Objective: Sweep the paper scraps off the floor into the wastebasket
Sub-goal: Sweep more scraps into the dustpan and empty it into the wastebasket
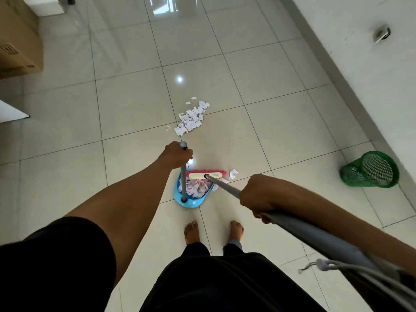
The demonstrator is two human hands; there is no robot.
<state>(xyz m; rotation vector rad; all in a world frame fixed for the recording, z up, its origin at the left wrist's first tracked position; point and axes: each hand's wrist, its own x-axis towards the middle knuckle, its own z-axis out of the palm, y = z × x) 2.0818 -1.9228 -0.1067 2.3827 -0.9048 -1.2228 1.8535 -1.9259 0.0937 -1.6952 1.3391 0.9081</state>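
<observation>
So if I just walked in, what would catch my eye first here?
Probably the blue dustpan by the person's feet, already full of paper, with the broom at its mouth. The left hand grips the dustpan's pole; the right hand grips the broom handle. Then the pile of scraps still on the tiles ahead, and the green wastebasket lying tipped by the right wall.

Place: indoor room, home or office (cannot tell which)
Signs: glossy tiled floor point(126, 104), white wall point(360, 64), cardboard boxes point(18, 41)
</observation>
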